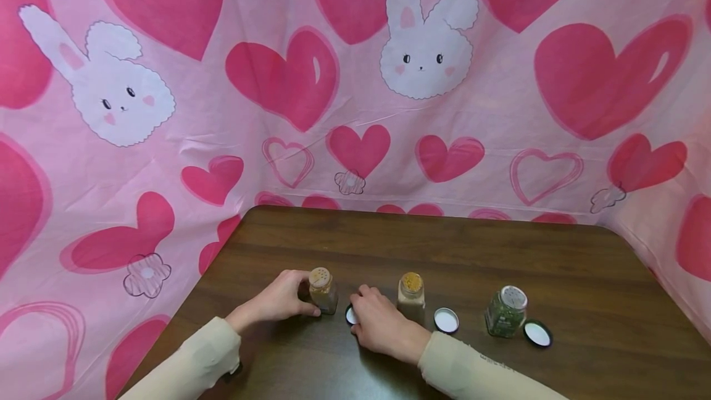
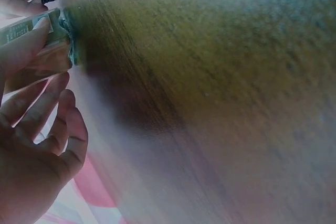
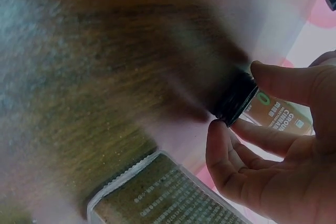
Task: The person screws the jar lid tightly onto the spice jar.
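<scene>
Two hands work at lower centre of the head view: the left hand point(image 1: 279, 298) pinches an upright shaker jar point(image 1: 324, 292), the right hand point(image 1: 382, 325) a black-rimmed cap point(image 1: 351, 315). A careless right-hand swing could topple the powder-topped jar point(image 1: 411, 301) just beside it.

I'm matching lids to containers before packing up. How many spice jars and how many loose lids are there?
Spice jars: 3
Loose lids: 3, one of them pinched in the right hand
Total: 6
</scene>
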A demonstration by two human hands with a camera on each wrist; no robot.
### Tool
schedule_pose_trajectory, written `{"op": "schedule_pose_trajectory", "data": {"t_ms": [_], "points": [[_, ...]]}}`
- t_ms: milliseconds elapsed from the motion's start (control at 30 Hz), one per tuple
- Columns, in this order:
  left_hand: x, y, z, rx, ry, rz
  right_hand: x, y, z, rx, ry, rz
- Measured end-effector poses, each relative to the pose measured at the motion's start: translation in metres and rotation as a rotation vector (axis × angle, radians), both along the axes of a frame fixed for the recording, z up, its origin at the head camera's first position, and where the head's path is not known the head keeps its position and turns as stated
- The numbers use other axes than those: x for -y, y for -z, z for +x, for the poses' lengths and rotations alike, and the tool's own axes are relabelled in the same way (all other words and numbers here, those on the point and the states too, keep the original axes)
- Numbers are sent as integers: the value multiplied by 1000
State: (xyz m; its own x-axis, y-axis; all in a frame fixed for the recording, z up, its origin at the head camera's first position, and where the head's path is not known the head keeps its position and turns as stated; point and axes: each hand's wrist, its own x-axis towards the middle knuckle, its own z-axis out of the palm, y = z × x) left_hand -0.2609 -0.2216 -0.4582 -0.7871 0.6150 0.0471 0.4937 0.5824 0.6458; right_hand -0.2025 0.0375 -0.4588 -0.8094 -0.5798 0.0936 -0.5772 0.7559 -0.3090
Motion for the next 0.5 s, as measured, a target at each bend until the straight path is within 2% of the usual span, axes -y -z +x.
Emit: {"op": "schedule_pose_trajectory", "data": {"t_ms": [500], "points": [[-1,-2,1,-6,13,22,1,-1,-1,-2,4,9]]}}
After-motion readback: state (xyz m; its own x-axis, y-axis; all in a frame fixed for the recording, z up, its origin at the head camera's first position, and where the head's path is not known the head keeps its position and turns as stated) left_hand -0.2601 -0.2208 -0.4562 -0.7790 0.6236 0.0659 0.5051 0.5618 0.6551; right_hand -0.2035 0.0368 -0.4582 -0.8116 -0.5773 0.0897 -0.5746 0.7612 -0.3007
